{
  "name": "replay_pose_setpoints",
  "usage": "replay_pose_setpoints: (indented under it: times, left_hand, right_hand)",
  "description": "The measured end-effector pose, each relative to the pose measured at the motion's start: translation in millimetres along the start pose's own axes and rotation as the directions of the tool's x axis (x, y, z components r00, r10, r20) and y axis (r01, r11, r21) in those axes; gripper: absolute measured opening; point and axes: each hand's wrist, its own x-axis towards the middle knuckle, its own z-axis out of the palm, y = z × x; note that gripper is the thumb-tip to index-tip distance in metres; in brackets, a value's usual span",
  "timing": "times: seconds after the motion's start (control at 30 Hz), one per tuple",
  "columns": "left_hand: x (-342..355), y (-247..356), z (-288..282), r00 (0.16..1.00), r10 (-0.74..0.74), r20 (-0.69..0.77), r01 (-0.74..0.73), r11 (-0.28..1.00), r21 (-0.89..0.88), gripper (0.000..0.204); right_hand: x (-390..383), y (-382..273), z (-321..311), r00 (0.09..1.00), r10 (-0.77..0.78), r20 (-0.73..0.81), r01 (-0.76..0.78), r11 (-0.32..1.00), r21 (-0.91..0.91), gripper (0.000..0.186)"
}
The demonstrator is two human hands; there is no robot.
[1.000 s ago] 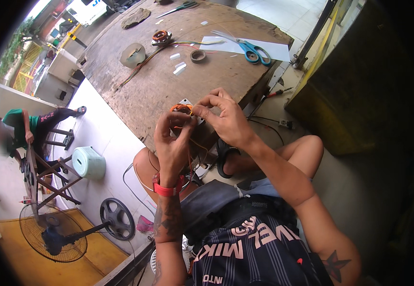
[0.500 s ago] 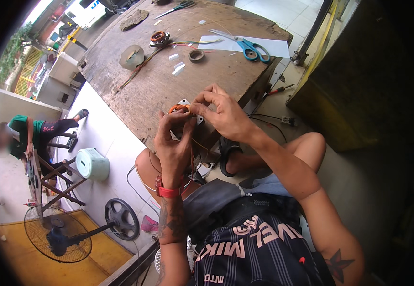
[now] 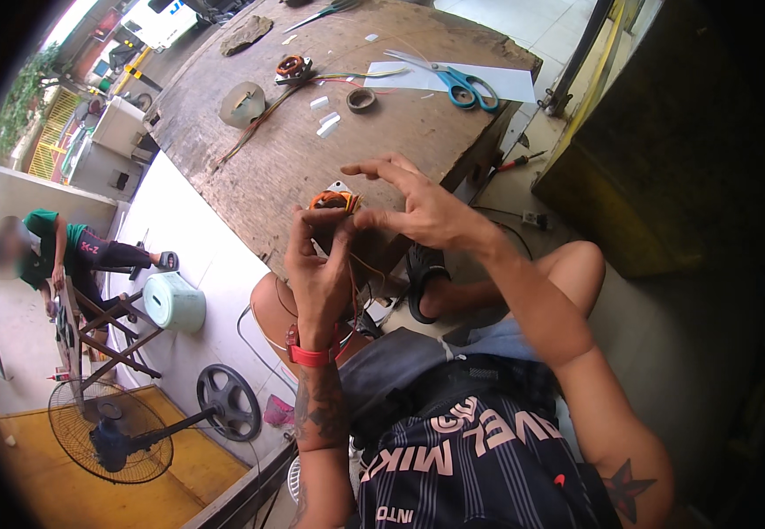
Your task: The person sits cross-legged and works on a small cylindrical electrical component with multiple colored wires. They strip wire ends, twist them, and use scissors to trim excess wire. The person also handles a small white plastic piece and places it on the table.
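- A motor stator [image 3: 329,200] sits near the middle of the frame, at the near edge of the wooden table [image 3: 232,198]: orange-coloured windings in a ring, yellow wire at its right side, and a pale metal corner with a hole showing at the top.
- Its lower part is hidden behind fingers; thin yellow and dark red wires hang below it.
- The left hand [image 3: 313,256] grasps the stator from the near side, thumb and forefinger curled round.
- The right hand [image 3: 435,210], just right of it, is spread — forefinger lifted well away from the thumb; whether the thumb tip touches the stator, I cannot tell.
- Towards the top of the frame lies a second stator [image 3: 292,68] with a wire bundle [image 3: 263,126].
- Right of that — a tape roll [image 3: 361,101], and blue-handled scissors [image 3: 463,89] across white paper [image 3: 513,85].
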Motion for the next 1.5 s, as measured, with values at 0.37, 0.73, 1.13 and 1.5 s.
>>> replay_pose_setpoints:
  times: [0.37, 0.73, 1.13, 1.5]
  left_hand:
    - [-21, 36, 11, 0.930, -0.290, -0.224, 0.276, 0.957, -0.093, 0.046]
    - [-20, 46, 12, 0.921, -0.320, -0.221, 0.324, 0.946, -0.021, 0.037]
    - [-20, 7, 9, 0.973, -0.101, -0.206, 0.108, 0.994, 0.021, 0.023]
    - [-20, 2, 9, 0.979, -0.031, -0.203, 0.064, 0.986, 0.157, 0.017]
  right_hand:
    - [10, 30, -2, 0.965, -0.180, 0.189, 0.201, 0.974, -0.101, 0.045]
    - [-13, -2, 20, 0.979, 0.176, -0.105, -0.163, 0.979, 0.118, 0.034]
    - [-12, -10, 27, 0.946, 0.307, -0.109, -0.270, 0.926, 0.264, 0.039]
    - [-5, -5, 23, 0.962, 0.262, -0.078, -0.234, 0.937, 0.258, 0.042]
